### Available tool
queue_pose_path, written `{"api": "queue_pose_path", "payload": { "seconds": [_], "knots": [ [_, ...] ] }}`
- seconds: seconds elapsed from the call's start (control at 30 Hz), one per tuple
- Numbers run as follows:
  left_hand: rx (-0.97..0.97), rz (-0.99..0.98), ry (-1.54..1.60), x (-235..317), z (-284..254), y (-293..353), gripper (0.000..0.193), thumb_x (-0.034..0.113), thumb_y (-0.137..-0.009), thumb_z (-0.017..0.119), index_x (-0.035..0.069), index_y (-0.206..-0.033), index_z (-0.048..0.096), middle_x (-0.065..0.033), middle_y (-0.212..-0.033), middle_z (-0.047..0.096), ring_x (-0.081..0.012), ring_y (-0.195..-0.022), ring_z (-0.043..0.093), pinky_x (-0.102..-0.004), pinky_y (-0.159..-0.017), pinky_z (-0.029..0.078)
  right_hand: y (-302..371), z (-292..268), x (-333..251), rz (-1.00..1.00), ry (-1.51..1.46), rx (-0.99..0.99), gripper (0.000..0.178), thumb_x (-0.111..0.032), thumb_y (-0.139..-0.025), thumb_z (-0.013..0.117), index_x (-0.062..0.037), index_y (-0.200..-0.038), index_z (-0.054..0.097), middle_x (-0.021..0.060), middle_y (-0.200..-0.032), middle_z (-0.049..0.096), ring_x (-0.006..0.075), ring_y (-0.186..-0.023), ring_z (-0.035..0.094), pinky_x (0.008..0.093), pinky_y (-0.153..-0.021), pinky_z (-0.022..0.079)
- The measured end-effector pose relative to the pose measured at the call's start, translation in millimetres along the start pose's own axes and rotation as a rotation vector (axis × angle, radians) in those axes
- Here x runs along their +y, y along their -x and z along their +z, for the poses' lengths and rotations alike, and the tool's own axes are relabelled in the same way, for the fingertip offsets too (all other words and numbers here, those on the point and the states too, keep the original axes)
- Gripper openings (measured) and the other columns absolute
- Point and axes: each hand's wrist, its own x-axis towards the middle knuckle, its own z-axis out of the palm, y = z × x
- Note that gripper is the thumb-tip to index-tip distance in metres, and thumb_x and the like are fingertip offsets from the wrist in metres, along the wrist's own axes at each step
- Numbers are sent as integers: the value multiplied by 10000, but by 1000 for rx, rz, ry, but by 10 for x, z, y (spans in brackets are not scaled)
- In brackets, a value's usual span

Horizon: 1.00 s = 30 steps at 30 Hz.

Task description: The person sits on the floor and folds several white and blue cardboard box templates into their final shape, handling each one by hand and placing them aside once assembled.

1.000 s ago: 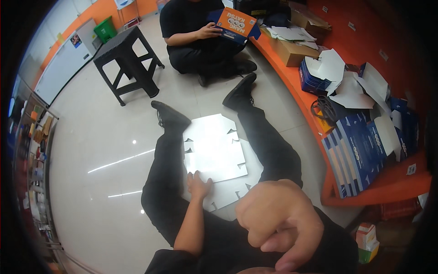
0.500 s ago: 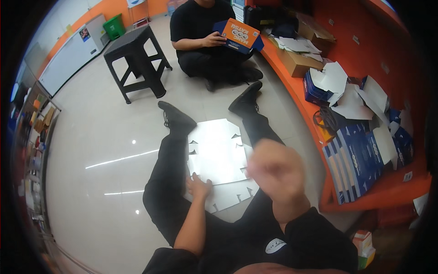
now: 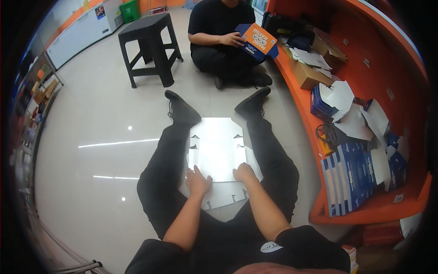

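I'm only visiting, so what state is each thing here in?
Upper white sheet, flat, slotted edges
Lower white sheet, flat, partly covered
Left hand, spread on the upper sheet
Right hand, curled at the upper sheet's edge
Orange-and-blue box, held by a co-worker
Black stool, upright

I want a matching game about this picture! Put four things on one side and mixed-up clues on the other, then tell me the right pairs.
Things
1. Wearer's left hand
2. Wearer's right hand
3. Top white sheet
4. Orange and blue box

Clues
A. Held by the person sitting opposite
B. At the top sheet's near right corner
C. Lying flat, partly over another white sheet
D. At the top sheet's near left corner

Right pairs: 1-D, 2-B, 3-C, 4-A.
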Motion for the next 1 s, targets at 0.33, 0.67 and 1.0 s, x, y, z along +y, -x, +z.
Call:
{"api": "queue_pose_path", "payload": {
  "seconds": [0.33,0.67,1.0],
  "knots": [
    [42,220,244,52,12,156,884,234,-845,748,-117,-1517,292,-364,-1533,362,-477,-1427,380,-485,-1170,359,186,-21,-108,122,-97,287,478,-240,-929,693,111,-1222,557,315,-1223,649,429,-1141,657,454,-976,542],
    [338,50,393,-83,219,-68,799,128,-825,748,-145,-1445,326,-348,-1307,474,-474,-1259,482,-467,-1119,405,-42,-21,169,47,-364,602,446,-243,-766,853,46,-1056,676,250,-1021,720,393,-960,705,444,-854,558],
    [161,-46,426,-187,209,-176,760,-6,-780,621,-147,-1464,322,-339,-1472,379,-452,-1369,426,-426,-1162,374,16,-159,198,18,-361,544,300,-178,-812,817,46,-979,711,251,-1021,726,408,-967,712,460,-840,559]
  ]
}}
